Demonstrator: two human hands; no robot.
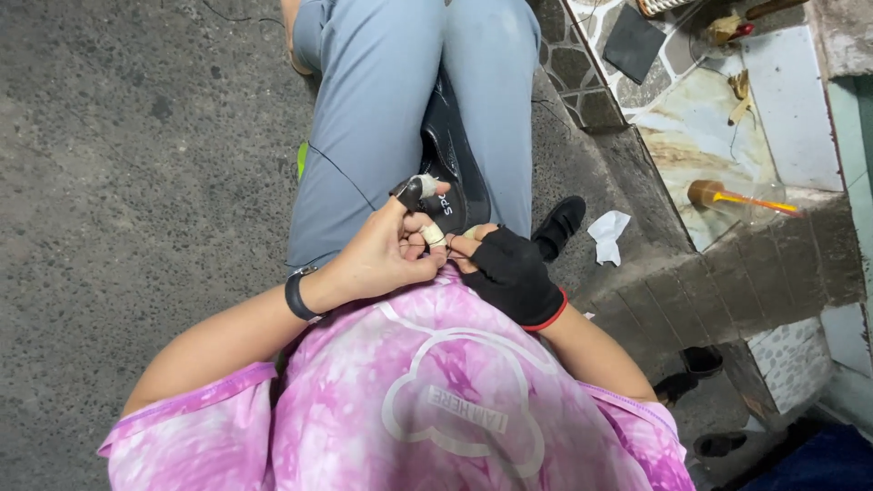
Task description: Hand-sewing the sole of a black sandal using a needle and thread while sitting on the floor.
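Head view: both hands, the bare left hand (382, 255) and gloved right hand (511, 273), pinch a thin thread (341, 173) over a black shoe (450, 164) in the lap; light, limp, slippery, best gripped near the fingertips

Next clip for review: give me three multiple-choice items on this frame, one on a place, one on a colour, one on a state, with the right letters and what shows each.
1. Where does the black shoe lie?
A. on the person's lap, between the thighs
B. on the tiled ledge
C. on the ground by the white tissue

2. What colour is the trim at the cuff of the fingerless glove on the right hand?
A. green
B. red
C. white

3. How are the left hand fingers?
A. spread flat
B. bare
C. curled, some wrapped in tape

Answers:
1 A, it rests on the grey trousers.
2 B, a red edge rims the wrist.
3 C, white tape shows on the fingers.
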